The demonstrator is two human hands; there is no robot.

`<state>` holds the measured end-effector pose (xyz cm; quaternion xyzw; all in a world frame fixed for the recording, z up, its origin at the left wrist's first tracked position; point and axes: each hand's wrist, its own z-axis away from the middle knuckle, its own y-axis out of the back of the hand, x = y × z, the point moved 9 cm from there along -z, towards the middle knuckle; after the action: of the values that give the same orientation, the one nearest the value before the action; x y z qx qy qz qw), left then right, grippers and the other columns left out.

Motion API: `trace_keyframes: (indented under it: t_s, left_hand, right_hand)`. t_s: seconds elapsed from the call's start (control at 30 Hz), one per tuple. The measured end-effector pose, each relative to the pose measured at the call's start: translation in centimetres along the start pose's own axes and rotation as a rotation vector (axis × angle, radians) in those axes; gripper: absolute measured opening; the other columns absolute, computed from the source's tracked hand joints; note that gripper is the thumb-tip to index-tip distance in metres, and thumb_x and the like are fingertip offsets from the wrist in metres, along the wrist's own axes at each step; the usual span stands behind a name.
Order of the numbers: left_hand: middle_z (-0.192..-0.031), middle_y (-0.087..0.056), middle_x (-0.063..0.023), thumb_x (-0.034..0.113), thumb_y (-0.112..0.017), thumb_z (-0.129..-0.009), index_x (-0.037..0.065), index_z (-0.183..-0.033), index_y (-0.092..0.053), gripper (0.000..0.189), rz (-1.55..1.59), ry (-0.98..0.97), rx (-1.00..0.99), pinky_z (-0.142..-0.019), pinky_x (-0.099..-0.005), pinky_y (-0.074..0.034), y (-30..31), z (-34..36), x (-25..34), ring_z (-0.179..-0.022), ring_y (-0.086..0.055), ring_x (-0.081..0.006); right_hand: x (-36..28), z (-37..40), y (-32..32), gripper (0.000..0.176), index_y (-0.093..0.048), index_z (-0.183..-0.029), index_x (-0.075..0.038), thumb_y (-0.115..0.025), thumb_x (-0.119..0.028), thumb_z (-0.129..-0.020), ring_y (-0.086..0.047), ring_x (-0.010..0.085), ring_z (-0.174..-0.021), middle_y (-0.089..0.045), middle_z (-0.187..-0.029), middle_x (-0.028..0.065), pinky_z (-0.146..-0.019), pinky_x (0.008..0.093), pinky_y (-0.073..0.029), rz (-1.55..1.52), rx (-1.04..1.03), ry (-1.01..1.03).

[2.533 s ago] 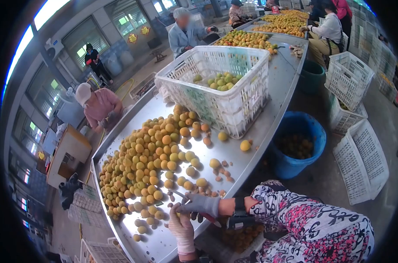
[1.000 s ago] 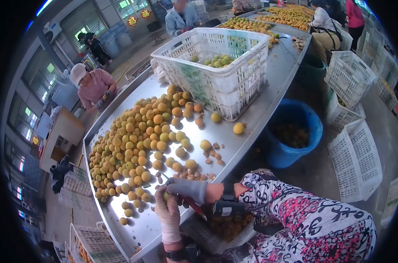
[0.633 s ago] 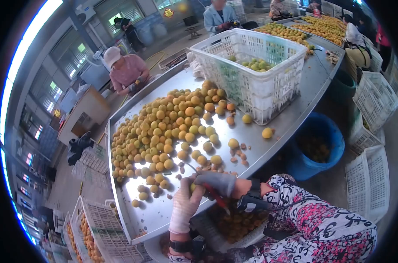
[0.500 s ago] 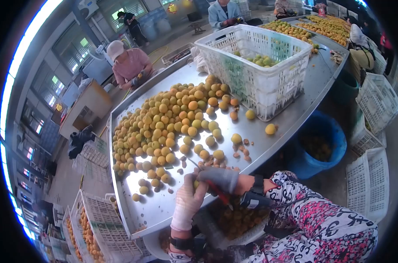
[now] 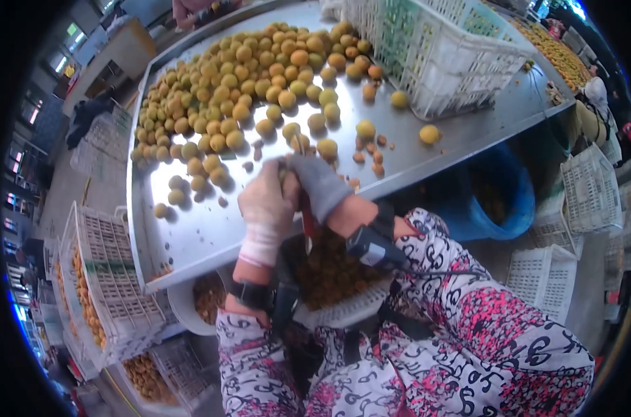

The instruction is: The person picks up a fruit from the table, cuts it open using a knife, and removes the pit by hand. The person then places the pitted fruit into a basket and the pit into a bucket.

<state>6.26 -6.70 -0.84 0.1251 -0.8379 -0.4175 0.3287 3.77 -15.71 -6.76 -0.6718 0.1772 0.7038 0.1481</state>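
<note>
My left hand, in a pale glove, closes around a yellow-green apricot over the near edge of the metal table. Right against it, my right hand in a grey glove grips a red-handled tool. A thin metal tip shows above the knuckles and the red handle points down; its exact kind is unclear. My fingers hide most of the fruit. Beyond my hands lies a wide heap of apricots, with small brown pieces scattered nearby.
A white plastic crate stands on the table at the right. Below my hands is a container of apricots, with a white bucket left of it. A blue barrel stands right. Stacked crates stand left. Another person is across the table.
My view has tilted down, showing more of my lap and the containers below. Both hands stay together at the table edge, the apricot and red-handled tool still in them.
</note>
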Motion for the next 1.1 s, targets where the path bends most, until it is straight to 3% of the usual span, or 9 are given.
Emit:
trace_keyframes:
  t_s: [0.03, 0.07, 0.2, 0.33, 0.47, 0.57, 0.7, 0.87, 1.1]
  left_hand:
    - [-0.077, -0.063, -0.0152, 0.028, -0.054, -0.086, 0.011, -0.103, -0.056, 0.025, 0.044, -0.002, 0.035, -0.063, -0.0440, -0.047, -0.1, -0.1, 0.0, -0.071, -0.061, -0.0359]
    - [-0.077, -0.063, -0.0160, 0.029, -0.052, -0.087, 0.010, -0.104, -0.055, 0.026, 0.017, 0.061, -0.044, -0.064, -0.0447, -0.046, -0.8, -0.2, -0.5, -0.071, -0.061, -0.0369]
    - [-0.078, -0.064, -0.0175, 0.028, -0.051, -0.088, 0.007, -0.109, -0.053, 0.030, 0.209, 0.147, -0.101, -0.067, -0.0429, -0.048, -1.6, -0.5, -1.2, -0.073, -0.063, -0.0361]
    - [-0.085, -0.062, -0.0128, 0.018, -0.052, -0.089, 0.001, -0.112, -0.050, 0.029, 0.711, 0.160, -0.077, -0.070, -0.0317, -0.049, -0.5, -0.5, 0.5, -0.074, -0.060, -0.0193]
    - [-0.097, -0.058, -0.0157, 0.017, -0.050, -0.089, 0.002, -0.111, -0.049, 0.027, 0.760, 0.241, -0.184, -0.074, -0.0319, -0.048, -2.0, 0.0, -0.7, -0.085, -0.058, -0.0194]
    - [-0.096, -0.059, -0.0143, 0.014, -0.046, -0.089, 0.003, -0.109, -0.052, 0.023, 0.755, 0.183, -0.084, -0.077, -0.0316, -0.048, -1.3, -0.4, -0.2, -0.087, -0.058, -0.0198]
    - [-0.096, -0.059, -0.0119, 0.014, -0.044, -0.090, 0.003, -0.107, -0.053, 0.022, 0.764, 0.279, -0.121, -0.075, -0.0293, -0.048, -2.3, -0.3, -0.8, -0.086, -0.058, -0.0175]
    - [-0.097, -0.058, -0.0074, 0.015, -0.043, -0.092, -0.001, -0.112, -0.052, 0.027, 0.910, 0.303, -0.032, -0.074, -0.0265, -0.047, -2.8, -0.7, -0.8, -0.084, -0.055, -0.0136]
    - [-0.101, -0.056, -0.0070, 0.017, -0.042, -0.094, -0.003, -0.119, -0.048, 0.032, 1.124, 0.446, -0.021, -0.078, -0.0242, -0.046, -4.7, -0.6, -2.5, -0.089, -0.054, -0.0131]
  right_hand:
    - [-3.6, 1.7, 0.7, 0.024, -0.062, -0.102, -0.006, -0.057, -0.007, -0.079, -0.062, 0.0321, -0.089, -0.063, -0.095, 0.0205, -0.075, 0.0355, -0.050, 0.433, 0.065, 0.312]
    - [-4.9, 2.0, 0.8, 0.018, -0.063, -0.096, -0.004, -0.057, -0.009, -0.080, -0.064, 0.0313, -0.073, -0.064, -0.082, 0.0205, -0.065, 0.0370, -0.052, 0.464, 0.153, 0.521]
    - [2.5, -0.7, -0.2, 0.027, -0.062, -0.075, -0.004, -0.054, -0.028, -0.085, -0.055, 0.0221, -0.048, -0.057, -0.057, 0.0125, -0.043, 0.0343, -0.043, -0.416, -0.131, -0.370]
    - [-1.6, 0.8, 1.2, 0.032, -0.059, -0.082, -0.006, -0.057, -0.038, -0.084, -0.051, 0.0173, -0.047, -0.055, -0.061, 0.0066, -0.043, 0.0300, -0.041, -0.449, -0.130, -0.185]
    - [-1.1, 1.8, 0.3, 0.037, -0.055, -0.090, -0.007, -0.061, -0.042, -0.084, -0.050, 0.0159, -0.043, -0.055, -0.062, 0.0058, -0.039, 0.0260, -0.042, -0.603, -0.193, -0.272]
    - [-1.4, 2.0, 0.2, 0.029, -0.054, -0.088, -0.007, -0.057, -0.036, -0.087, -0.050, 0.0157, -0.041, -0.054, -0.061, 0.0044, -0.036, 0.0269, -0.041, -0.698, -0.151, -0.201]
    - [0.0, 1.2, -0.1, 0.026, -0.055, -0.091, -0.007, -0.056, -0.032, -0.087, -0.051, 0.0134, -0.046, -0.055, -0.063, 0.0033, -0.040, 0.0255, -0.042, -0.758, -0.010, -0.193]
    - [0.7, 0.4, 0.9, 0.027, -0.056, -0.099, -0.003, -0.058, -0.026, -0.084, -0.056, 0.0126, -0.074, -0.060, -0.080, 0.0053, -0.066, 0.0255, -0.047, -0.687, 0.205, -0.059]
    - [0.3, -0.1, 1.9, 0.032, -0.055, -0.100, -0.002, -0.060, -0.027, -0.081, -0.058, 0.0159, -0.080, -0.061, -0.087, 0.0089, -0.073, 0.0286, -0.048, -0.553, 0.312, -0.043]
